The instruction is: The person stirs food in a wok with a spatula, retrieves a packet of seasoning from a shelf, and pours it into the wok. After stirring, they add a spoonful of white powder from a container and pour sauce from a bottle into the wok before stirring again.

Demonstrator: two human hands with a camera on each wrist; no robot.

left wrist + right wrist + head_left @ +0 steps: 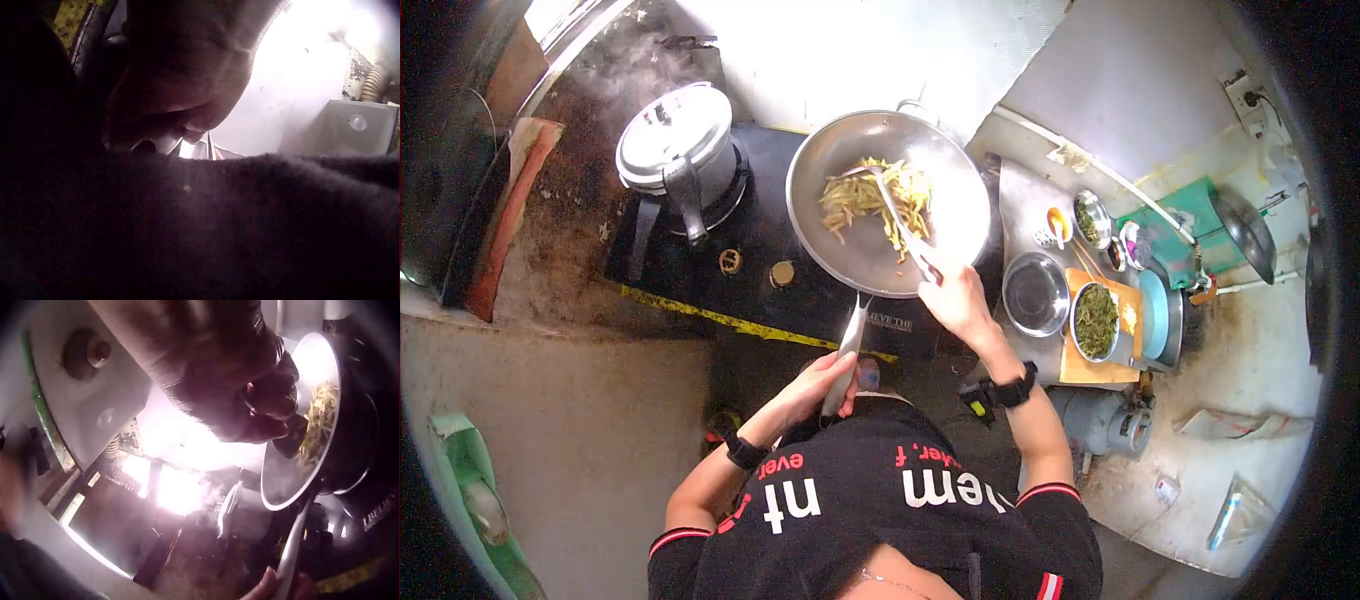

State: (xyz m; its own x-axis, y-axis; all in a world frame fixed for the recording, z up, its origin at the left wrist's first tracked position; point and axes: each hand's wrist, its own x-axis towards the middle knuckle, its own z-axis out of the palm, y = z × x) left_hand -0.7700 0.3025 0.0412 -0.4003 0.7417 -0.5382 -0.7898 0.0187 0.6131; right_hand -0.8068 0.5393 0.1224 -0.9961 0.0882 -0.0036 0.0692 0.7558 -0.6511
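At the far left of the black stove (700,265), a lidded pressure cooker (678,150) sits steaming, untouched. Your left hand (825,385) has its fingers wrapped round the long metal pan handle (847,350), steadying the wide steel pan (887,200) on the burner. In the pan lie pale yellow-green vegetable strips (870,200), gathered at the middle. Your right hand (955,300) clasps the end of a metal spatula (900,225), its blade down among the strips.

By the look of it, you are mid-stir, turning the strips while bracing the pan. The next stroke calls for a firm hold on the handle and a sweep that keeps the strips inside the rim.

To the right, the counter (1020,200) carries an empty steel bowl (1035,293), a bowl of chopped greens (1096,320) on a wooden board (1100,370), and small dishes beyond.

Only the head view shows that layout. The left wrist view is nearly all dark cloth, with the hand (181,81) a blur, so the grip cannot be read there. The right wrist view sees your right hand (231,381) from below, fingers curled tight, with the pan (300,425) and its strips (319,422) tilted beside it.
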